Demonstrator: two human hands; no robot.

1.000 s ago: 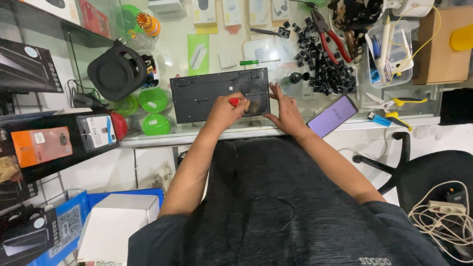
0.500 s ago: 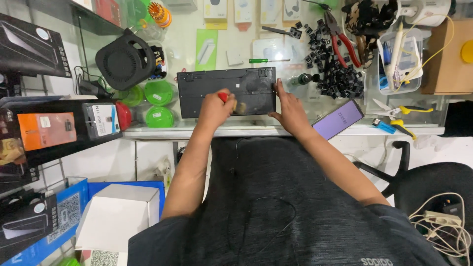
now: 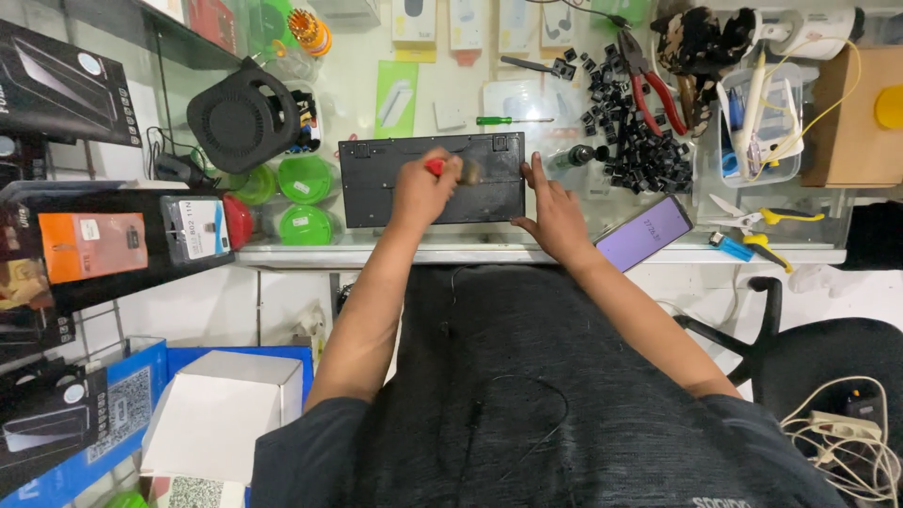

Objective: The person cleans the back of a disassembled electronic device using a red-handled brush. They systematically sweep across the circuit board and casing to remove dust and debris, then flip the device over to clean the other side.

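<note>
One black keyboard [image 3: 428, 179] lies face down on the glass counter [image 3: 527, 249]. The left hand [image 3: 423, 188] grips one red-handled screwdriver [image 3: 435, 166] over it; the right hand [image 3: 555, 212] rests open against its edge, beside one phone [image 3: 644, 232], two green lids [image 3: 306, 202]

- We see bare surface [image 3: 451, 246] along the near edge, in front of the black keyboard back [image 3: 376, 193]; hands could pass there.
- Left of the keyboard back, green lids [image 3: 306, 199] and a black round fan [image 3: 243, 120] crowd the way.
- On the right, a heap of black keycaps [image 3: 649, 150], red pliers [image 3: 649, 85] and a phone [image 3: 644, 233] block it.
- Behind, only a green screwdriver [image 3: 513, 120] lies in a small gap.
</note>
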